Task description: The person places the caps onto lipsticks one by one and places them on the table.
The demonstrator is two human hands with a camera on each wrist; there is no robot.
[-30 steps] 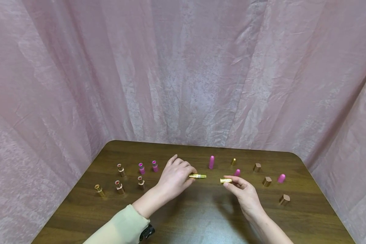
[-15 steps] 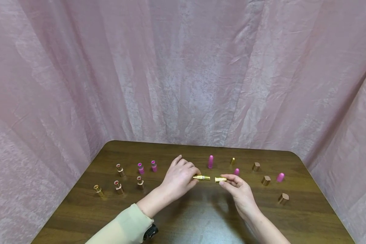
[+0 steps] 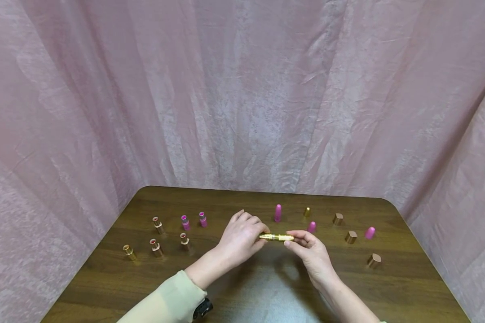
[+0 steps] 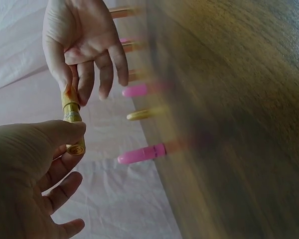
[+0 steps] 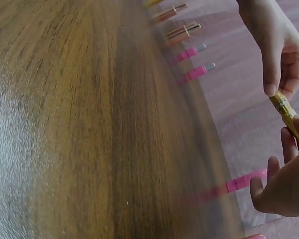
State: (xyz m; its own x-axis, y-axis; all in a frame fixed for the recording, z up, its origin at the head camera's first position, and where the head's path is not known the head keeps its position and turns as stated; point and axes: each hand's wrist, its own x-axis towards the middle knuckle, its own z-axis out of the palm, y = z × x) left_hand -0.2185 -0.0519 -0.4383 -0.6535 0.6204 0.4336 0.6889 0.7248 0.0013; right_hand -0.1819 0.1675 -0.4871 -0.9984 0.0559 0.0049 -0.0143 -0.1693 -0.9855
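1. The gold tube (image 3: 270, 237) is pinched by the left hand (image 3: 243, 237), thumb against fingers.
2. The gold cap (image 3: 285, 238), pinched by the right hand (image 3: 314, 256), is set against the gold tube's end, between both grips.
3. Just beyond the grips, a closed pink tube (image 3: 278, 213) is stood upright on the wooden table (image 3: 408, 282).

Left hand (image 4: 27, 167) and right hand (image 4: 84, 37) pinch one gold tube (image 4: 72, 115).
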